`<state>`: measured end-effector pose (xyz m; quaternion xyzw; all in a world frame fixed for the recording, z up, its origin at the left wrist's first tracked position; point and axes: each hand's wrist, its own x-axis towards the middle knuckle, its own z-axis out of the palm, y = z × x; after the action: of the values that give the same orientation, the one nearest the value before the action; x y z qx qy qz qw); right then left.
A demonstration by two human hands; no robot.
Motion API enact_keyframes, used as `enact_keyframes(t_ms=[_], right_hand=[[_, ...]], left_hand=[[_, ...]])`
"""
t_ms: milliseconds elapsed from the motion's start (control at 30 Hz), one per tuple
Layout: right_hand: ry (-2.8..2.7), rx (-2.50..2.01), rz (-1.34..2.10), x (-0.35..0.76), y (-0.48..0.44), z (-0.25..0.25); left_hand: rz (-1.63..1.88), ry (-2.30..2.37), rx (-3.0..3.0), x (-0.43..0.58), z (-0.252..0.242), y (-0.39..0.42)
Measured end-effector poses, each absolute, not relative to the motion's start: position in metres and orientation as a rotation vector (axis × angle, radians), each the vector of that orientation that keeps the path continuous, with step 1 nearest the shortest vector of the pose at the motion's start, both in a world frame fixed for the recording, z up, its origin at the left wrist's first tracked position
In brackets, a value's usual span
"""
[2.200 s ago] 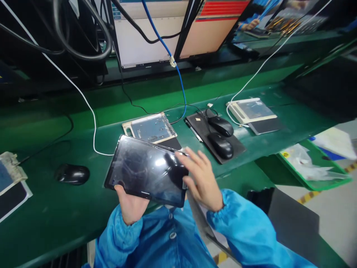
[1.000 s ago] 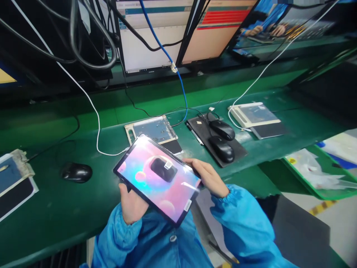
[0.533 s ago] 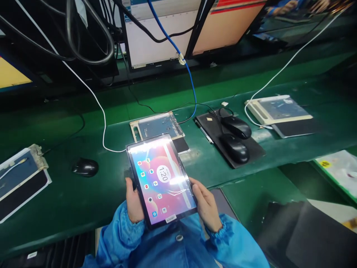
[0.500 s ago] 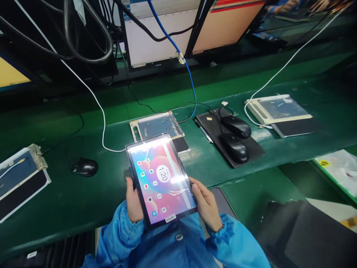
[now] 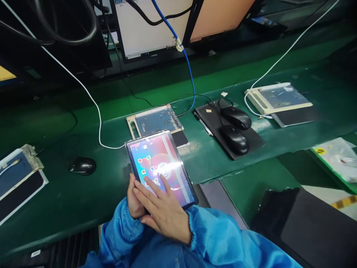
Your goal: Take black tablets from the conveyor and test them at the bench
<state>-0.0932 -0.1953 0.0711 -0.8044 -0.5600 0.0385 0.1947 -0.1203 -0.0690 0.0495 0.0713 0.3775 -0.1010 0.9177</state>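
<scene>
Over the near edge of the bench: tablet, face up, lit. Left hand holds its left edge, thumb alongside; other fingers hidden, can't tell their pose. Right hand over its lower-left part, fingers spread, contact unclear. White cable runs to tablet's upper-left corner; worn frame just beyond.

Green bench carries a mouse, dark mat and, apparently, framed panels.
</scene>
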Motion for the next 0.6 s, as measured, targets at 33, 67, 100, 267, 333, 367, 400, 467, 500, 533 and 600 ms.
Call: enact_keyframes(t_ms=[33, 67, 100, 267, 333, 367, 400, 467, 500, 533, 600], right_hand=[[-1.571, -2.276, 0.122, -0.094, -0.193, 0.070], [-1.571, -2.296, 0.127, -0.094, -0.192, 0.069], [-1.571, -2.312, 0.125, -0.093, -0.193, 0.069], [-1.563, -2.358, 0.117, -0.088, -0.201, 0.069], [-1.547, -2.371, 0.127, -0.086, -0.204, 0.069], [-1.539, -2.375, 0.131, -0.085, -0.206, 0.069], [-1.532, -2.377, 0.132, -0.084, -0.207, 0.069], [-1.525, -2.370, 0.127, -0.083, -0.210, 0.068], [-1.521, -2.366, 0.122, -0.083, -0.211, 0.068], [-1.515, -2.366, 0.120, -0.082, -0.213, 0.067], [-1.488, -2.377, 0.116, -0.081, -0.217, 0.065]], left_hand=[[-0.218, 0.830, 0.107, -0.119, 0.054, -0.069], [-0.222, 0.875, 0.069, -0.117, 0.058, -0.070], [-0.219, 0.910, 0.042, -0.116, 0.062, -0.071], [-0.122, 0.907, 0.073, -0.111, 0.060, -0.075], [-0.098, 0.855, 0.124, -0.112, 0.052, -0.075], [-0.104, 0.827, 0.144, -0.113, 0.047, -0.075], [-0.112, 0.793, 0.154, -0.114, 0.043, -0.075], [-0.122, 0.693, 0.157, -0.117, 0.036, -0.073], [-0.132, 0.622, 0.159, -0.118, 0.033, -0.072], [-0.147, 0.542, 0.164, -0.119, 0.031, -0.072], [-0.184, 0.393, 0.189, -0.120, 0.028, -0.071]])
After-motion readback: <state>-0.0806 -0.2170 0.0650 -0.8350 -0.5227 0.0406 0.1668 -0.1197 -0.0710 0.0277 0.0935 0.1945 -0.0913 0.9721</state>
